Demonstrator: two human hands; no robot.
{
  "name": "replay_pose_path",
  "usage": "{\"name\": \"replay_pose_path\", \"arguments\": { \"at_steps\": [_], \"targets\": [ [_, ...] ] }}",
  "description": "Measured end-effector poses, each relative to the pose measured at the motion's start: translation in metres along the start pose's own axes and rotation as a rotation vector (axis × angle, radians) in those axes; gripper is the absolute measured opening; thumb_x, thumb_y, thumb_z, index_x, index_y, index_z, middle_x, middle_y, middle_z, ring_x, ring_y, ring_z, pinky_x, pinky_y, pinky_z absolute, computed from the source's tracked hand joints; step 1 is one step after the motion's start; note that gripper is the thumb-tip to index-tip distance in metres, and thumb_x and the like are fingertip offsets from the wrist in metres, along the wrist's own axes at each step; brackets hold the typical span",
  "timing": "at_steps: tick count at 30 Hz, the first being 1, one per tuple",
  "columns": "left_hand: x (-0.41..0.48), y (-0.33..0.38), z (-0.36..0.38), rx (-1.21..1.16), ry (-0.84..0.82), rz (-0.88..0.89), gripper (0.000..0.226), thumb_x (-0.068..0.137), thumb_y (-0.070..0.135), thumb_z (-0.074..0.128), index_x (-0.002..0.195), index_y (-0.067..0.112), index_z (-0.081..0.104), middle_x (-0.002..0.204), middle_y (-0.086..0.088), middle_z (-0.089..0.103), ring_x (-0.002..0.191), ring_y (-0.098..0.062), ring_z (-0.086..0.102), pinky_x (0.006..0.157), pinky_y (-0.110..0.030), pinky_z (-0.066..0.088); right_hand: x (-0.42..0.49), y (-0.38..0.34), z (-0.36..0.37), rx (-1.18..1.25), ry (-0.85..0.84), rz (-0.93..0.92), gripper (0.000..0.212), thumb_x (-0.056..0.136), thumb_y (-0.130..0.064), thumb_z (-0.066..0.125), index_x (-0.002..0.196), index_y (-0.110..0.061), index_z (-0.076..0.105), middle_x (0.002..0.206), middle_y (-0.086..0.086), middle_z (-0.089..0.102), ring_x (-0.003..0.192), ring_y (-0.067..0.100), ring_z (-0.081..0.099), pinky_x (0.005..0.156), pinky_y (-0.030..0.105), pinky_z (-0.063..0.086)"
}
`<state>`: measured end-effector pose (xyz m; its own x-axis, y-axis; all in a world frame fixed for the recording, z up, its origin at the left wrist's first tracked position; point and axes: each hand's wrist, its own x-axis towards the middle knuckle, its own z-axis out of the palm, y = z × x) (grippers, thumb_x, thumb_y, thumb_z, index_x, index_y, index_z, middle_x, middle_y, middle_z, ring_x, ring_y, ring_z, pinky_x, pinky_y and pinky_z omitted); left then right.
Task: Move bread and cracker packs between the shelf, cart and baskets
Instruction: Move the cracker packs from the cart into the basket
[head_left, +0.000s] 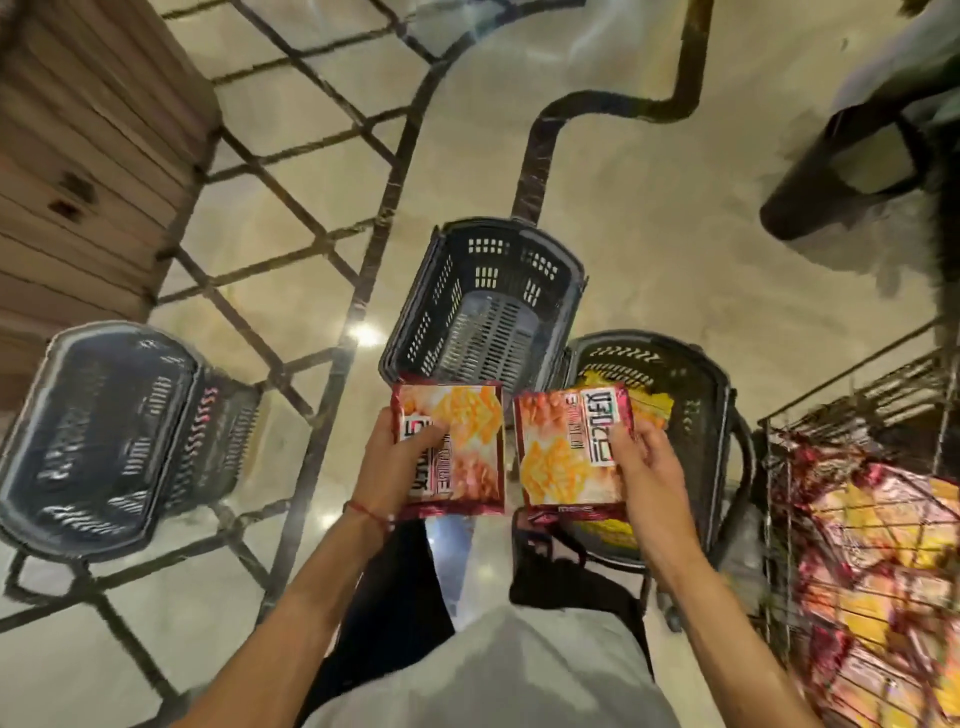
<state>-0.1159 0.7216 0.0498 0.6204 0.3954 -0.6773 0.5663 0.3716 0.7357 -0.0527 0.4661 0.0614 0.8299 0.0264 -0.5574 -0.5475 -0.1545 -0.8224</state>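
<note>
While each of the hands grips one red cracker pack, the left pack (457, 467) in the left hand (397, 460) and the right pack (563, 457) in the right hand (644, 467), thumbs pinched over the fronts, I read this as the carry step; both packs hang side by side, slightly apart, over the near rim of the middle basket (441, 291), which looks empty; the right basket (701, 415) already holds yellow packs (652, 400); the cart (857, 410) beyond is heaped with more; next, I judge, comes lowering and letting go into a basket; which one I cannot tell.
</note>
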Motion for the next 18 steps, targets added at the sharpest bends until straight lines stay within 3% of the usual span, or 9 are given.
{"name": "replay_pose_path", "arguments": {
  "at_steps": [3,5,8,11,13,16,18],
  "targets": [
    [0.048,0.032,-0.015,0.094,-0.057,-0.006,0.032,0.087,-0.003,0.070,0.109,0.019,0.062,0.100,-0.005,0.075,0.091,-0.026,0.073,0.076,-0.039,0.060,0.018,-0.010,0.040,0.025,0.051,-0.008,0.029,0.104,-0.034,0.061,0.131,-0.024,0.063,0.123,-0.003,0.074,0.114,0.016,0.071,0.098,0.039,0.059],
    [0.078,0.049,-0.029,0.154,-0.073,-0.040,0.040,0.086,-0.001,0.072,0.119,0.016,0.057,0.112,-0.010,0.071,0.100,-0.030,0.071,0.086,-0.046,0.059,0.033,-0.018,0.063,0.079,0.088,0.043,0.042,0.101,-0.033,0.066,0.140,-0.021,0.059,0.131,0.000,0.071,0.118,0.017,0.070,0.097,0.034,0.060],
    [0.124,0.071,-0.037,0.239,-0.117,-0.064,0.046,0.086,0.006,0.078,0.124,0.014,0.055,0.116,-0.012,0.071,0.100,-0.026,0.073,0.088,-0.046,0.060,0.060,-0.021,0.087,0.130,0.154,0.104,0.058,0.093,-0.036,0.076,0.144,-0.016,0.056,0.138,0.006,0.067,0.124,0.020,0.067,0.099,0.039,0.059],
    [0.164,0.087,-0.032,0.325,-0.113,-0.034,0.048,0.082,0.009,0.083,0.119,0.013,0.054,0.108,-0.006,0.071,0.090,-0.015,0.073,0.070,-0.025,0.061,0.094,-0.022,0.103,0.148,0.196,0.139,0.035,0.096,-0.021,0.073,0.129,-0.012,0.065,0.123,0.005,0.075,0.106,0.014,0.074,0.077,0.023,0.061],
    [0.192,0.087,-0.022,0.360,-0.090,-0.042,0.053,0.081,0.015,0.084,0.123,0.011,0.052,0.108,-0.004,0.070,0.092,-0.016,0.072,0.065,-0.021,0.059,0.119,-0.023,0.110,0.145,0.212,0.153,0.024,0.099,-0.017,0.069,0.123,-0.015,0.069,0.113,0.002,0.078,0.097,0.014,0.077,0.070,0.022,0.061],
    [0.235,0.077,-0.004,0.361,-0.072,-0.078,0.046,0.087,0.025,0.080,0.125,0.011,0.058,0.109,-0.005,0.073,0.097,-0.023,0.074,0.069,-0.029,0.062,0.162,-0.008,0.116,0.127,0.228,0.160,0.028,0.102,-0.018,0.064,0.129,-0.012,0.067,0.116,0.002,0.078,0.100,0.018,0.077,0.073,0.029,0.064],
    [0.262,0.063,0.010,0.338,-0.041,-0.087,0.039,0.092,0.024,0.074,0.124,0.009,0.060,0.106,-0.004,0.075,0.091,-0.017,0.075,0.065,-0.026,0.061,0.194,0.011,0.119,0.108,0.238,0.165,0.031,0.103,-0.019,0.063,0.132,-0.010,0.064,0.120,0.005,0.075,0.107,0.019,0.075,0.079,0.027,0.064]
  ]
}}
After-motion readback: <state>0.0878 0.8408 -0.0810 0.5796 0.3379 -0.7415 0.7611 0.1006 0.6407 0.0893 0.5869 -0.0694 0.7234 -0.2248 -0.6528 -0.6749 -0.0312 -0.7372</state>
